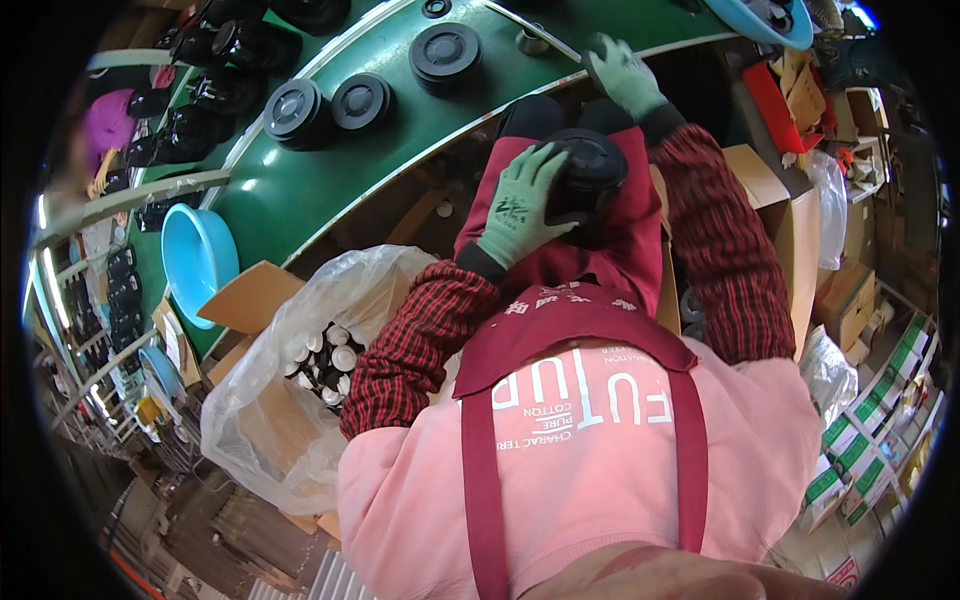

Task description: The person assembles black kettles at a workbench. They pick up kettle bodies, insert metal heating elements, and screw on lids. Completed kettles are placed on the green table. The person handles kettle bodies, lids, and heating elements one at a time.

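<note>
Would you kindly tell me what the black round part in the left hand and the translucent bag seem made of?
Black round part: satin, probably plastic, from its soft sheen, though coated metal is possible. Translucent bag: likely thin plastic film, being see-through, wrinkled and glossy.

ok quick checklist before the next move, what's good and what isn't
1. Left hand on the black round part over the lap: ok.
2. Right hand free: cannot tell; something dark shows at its fingers.
3. Gloves on both hands: ok.
4. Underside of the black round part checked: cannot tell, it faces away from the camera.
5. Larger black discs lying flat on the green table: ok.
6. Plastic bag on the person's left open, with small black-and-white pieces visible inside: ok.
</note>
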{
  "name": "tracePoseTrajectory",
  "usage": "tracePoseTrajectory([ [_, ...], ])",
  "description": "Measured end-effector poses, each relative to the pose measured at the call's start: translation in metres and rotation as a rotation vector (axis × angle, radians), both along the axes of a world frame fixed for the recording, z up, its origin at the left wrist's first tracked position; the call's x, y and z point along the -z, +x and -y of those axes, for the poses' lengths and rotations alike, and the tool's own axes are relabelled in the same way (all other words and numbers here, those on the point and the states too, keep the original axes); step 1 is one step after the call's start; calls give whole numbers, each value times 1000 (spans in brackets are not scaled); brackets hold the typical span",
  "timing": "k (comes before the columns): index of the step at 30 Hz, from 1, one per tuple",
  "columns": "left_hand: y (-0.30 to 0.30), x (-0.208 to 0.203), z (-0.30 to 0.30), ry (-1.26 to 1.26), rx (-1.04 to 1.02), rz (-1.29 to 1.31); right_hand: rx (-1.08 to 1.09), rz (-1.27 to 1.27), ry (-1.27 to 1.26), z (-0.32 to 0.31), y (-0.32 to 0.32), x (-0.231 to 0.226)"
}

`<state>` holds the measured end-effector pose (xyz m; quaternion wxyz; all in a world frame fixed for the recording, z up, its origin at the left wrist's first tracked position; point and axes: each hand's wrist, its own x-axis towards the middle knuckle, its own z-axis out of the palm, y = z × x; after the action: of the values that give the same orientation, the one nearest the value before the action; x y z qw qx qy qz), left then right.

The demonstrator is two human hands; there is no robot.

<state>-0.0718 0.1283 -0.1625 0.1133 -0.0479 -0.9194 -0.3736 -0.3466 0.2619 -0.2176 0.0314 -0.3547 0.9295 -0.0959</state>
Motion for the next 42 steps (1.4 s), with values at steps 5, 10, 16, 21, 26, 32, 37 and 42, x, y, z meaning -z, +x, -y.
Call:
tracePoseTrajectory([
  [5,-5,-26,10,172,22,73,243,359,-183,52,-40,81],
  [10,-36,-58,66,132,-238,-97,38,849,-471,-1,0,-23],
  [16,-109,-80,40,-226,105,302,-261,997,-140,-56,36,-110],
  [21,-108,-85,1,-361,25,616,-439,557,-350,-58,41,-69],
  [26,-94,-54,33,-192,133,367,-342,1020,-720,-66,44,-67],
  [32,-105,-25,62,122,258,517,-224,1102,-1384,-75,92,-38],
  [37,-172,14,-9,903,375,280,-700,601,-537,-3,195,-166],
  [42,-178,11,-4,111,-249,-71,-164,1033,-1180,-36,143,-104],
])
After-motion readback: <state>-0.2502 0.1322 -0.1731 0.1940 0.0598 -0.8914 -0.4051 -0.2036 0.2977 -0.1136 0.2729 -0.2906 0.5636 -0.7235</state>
